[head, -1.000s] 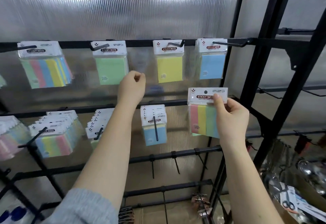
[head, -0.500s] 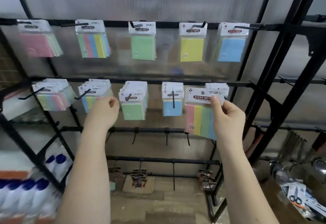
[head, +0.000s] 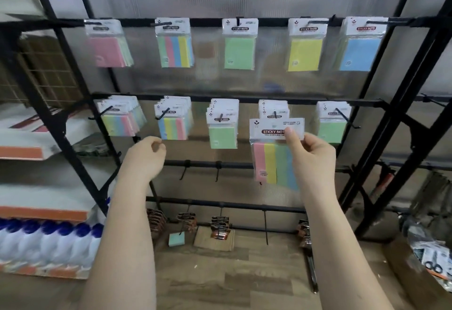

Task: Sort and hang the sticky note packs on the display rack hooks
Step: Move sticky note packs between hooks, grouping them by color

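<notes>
my right hand pinches the multicolour sticky note pack by its header card, keeping the hang hole clear (its striped match hangs further left), in front of the middle rail; my left hand is loosely curled, empty.

Both forearms raised. Left hand at 9 o'clock, loosely curled, empty; right hand at 3 o'clock, fingers pinching.
</notes>
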Tool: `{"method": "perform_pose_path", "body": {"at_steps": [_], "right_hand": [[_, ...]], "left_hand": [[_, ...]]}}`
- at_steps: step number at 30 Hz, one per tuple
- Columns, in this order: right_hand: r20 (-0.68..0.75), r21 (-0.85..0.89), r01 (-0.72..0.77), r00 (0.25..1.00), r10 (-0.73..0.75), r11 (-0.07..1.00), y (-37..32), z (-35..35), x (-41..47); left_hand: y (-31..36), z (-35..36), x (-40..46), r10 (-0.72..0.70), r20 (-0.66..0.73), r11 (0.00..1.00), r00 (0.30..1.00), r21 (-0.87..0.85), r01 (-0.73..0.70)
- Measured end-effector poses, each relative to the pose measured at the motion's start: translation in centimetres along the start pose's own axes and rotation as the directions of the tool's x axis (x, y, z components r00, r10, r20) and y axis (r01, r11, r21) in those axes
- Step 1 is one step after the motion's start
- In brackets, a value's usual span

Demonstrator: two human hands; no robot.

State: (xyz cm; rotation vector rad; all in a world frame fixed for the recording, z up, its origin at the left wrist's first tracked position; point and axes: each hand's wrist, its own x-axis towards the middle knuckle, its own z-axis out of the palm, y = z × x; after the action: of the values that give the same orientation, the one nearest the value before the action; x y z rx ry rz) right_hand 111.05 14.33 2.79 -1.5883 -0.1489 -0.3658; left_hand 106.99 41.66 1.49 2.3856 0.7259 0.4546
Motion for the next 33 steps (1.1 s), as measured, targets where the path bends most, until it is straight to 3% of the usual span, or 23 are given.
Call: {"method": "perform_pose_path", "body": {"at_steps": [8, 16, 24, 33], "right_hand": [[-0.071, 0.007, -0.041, 0.997, 0.042, 0.999, -1.9, 10.6, -1.2], [-0.168, 0.137, 0.017, 0.986, 0.006, 0.99, -4.3, 21.5, -1.3], [-0.215, 0.126, 0.153, 0.969, -0.124, 0.98, -6.6, 26.1, 1.8], [-0.163, 0.192, 0.209, 0.97, -0.179, 0.959, -9.5, 28.5, 7.0]], "left_hand": [[-5.5, -4.7, 6.5, 0.056, 0.061, 0.998, 0.997, 0.036, -0.058], [-9.1, -9.3, 14.3, 0.155, 0.085, 0.988, 0.984, 0.01, -0.157], [-10.1, -9.2, 18.0, 0.188, 0.151, 0.982, 0.97, -0.017, -0.188], [-8.9, -7.5, 21.5, 0.154, 0.118, 0.988, 0.981, -0.008, -0.154]]}}
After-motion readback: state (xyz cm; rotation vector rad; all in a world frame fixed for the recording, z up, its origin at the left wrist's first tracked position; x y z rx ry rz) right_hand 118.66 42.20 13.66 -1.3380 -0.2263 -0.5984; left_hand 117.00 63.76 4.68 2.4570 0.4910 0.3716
